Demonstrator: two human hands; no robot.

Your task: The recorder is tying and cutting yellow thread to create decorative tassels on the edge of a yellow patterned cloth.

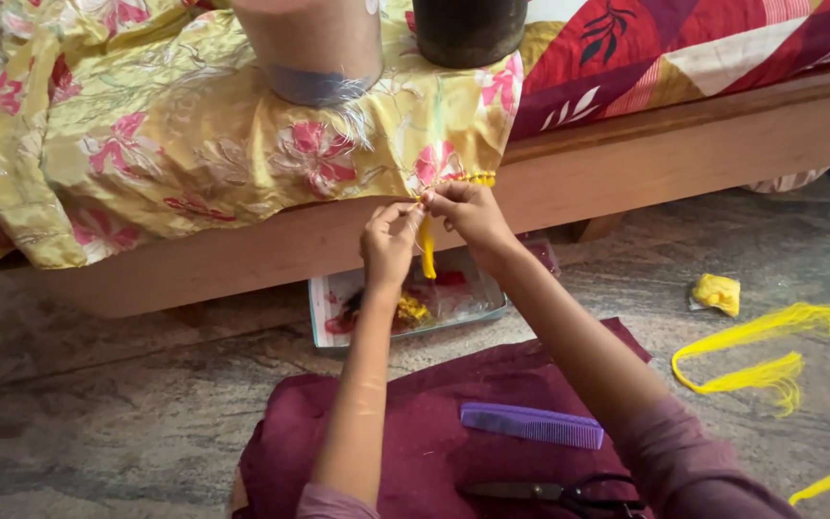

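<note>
Head view looks down on two bare arms reaching toward the edge of a yellow flowered cloth [175, 135] that hangs over a wooden bed frame [684, 144]. Both hands meet at the cloth's hem, right of centre. The left hand [389, 240] has its fingers pinched narrow on a strand of yellow thread [427, 248] that dangles straight down from the hem. The right hand [468, 210], just beside it and touching the same spot, is closed on the hem where a short row of yellow tassels [468, 179] runs to the right.

Below the hands, on the stone floor [98, 404] and half under the bed, lies a shallow clear tray [329, 308], rectangular, holding scraps of yellow and red thread. Nearer, a maroon cloth [434, 432] covers the lap; on it rest a purple comb [532, 424] and, at the near edge, dark scissors [549, 493].

On the floor to the right lie a small yellow bundle [718, 293] and a looped hank of yellow thread [761, 356]. On the bed, far side, stand a pale round container [309, 43] and a dark round one [468, 31], their tops cut off. A red patterned bedsheet [684, 43] lies far right.
</note>
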